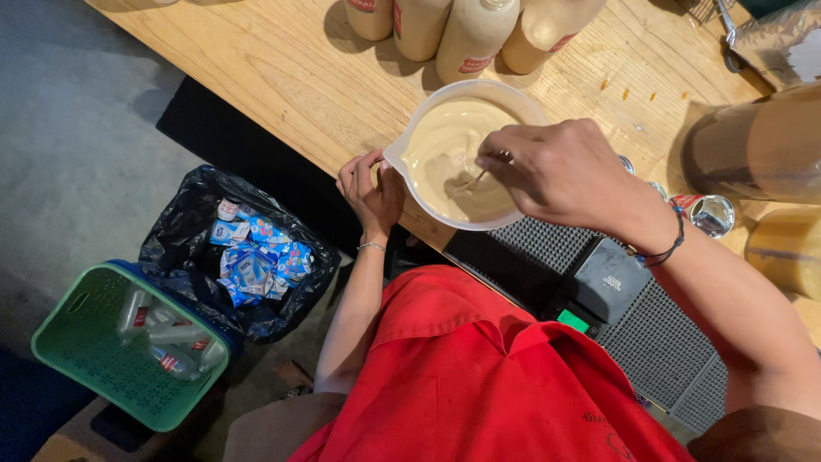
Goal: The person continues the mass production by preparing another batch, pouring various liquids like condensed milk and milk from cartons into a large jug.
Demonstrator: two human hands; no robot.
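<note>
A white plastic jug [422, 128] with a spout stands on the wooden counter [282, 77], filled with a thick beige cream [449, 141]. My right hand [556, 171] is over the jug, shut on a thin utensil handle [483, 175] that dips into the cream. My left hand [369, 190] rests against the jug's left side near the spout, at the counter's edge, steadying it. A thin bracelet circles my left wrist and a dark cord circles my right.
Several beige squeeze bottles [475, 38] stand behind the jug. A black digital scale [603, 282] lies on a black rubber mat [667, 334]. Open cans [711, 214] and large tan containers [757, 145] sit right. A black bin bag [184, 248] of blue cartons and a green basket [94, 342] are on the floor.
</note>
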